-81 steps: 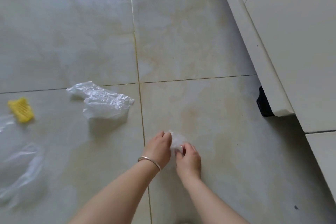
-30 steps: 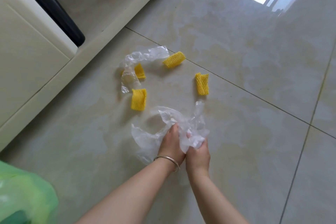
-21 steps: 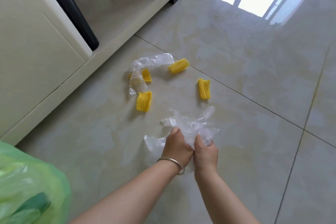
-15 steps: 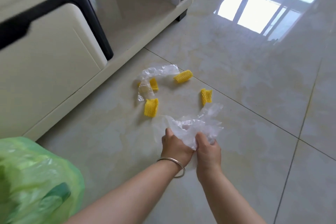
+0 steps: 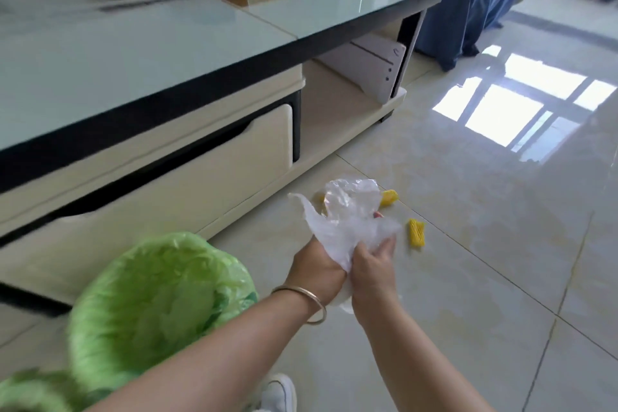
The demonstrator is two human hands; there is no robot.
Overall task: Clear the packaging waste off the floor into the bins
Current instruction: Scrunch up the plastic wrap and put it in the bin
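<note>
Fingers of both hands curl around the clear plastic wrap, bunched above them.

Plastic film lifted off the floor, 0.5 s on.
I see both hands, left hand and right hand, raise the crumpled film clear of the tiles; green-lined bin now sits nearer them.

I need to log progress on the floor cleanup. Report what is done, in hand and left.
Done: nothing can be confirmed; the contents of the green-lined bin are not readable. In hand: the left hand and right hand both grip crumpled clear plastic, lifted beside the bin. Left: two yellow foam nets lie in plain view on the tiles; another shows behind the plastic.
</note>
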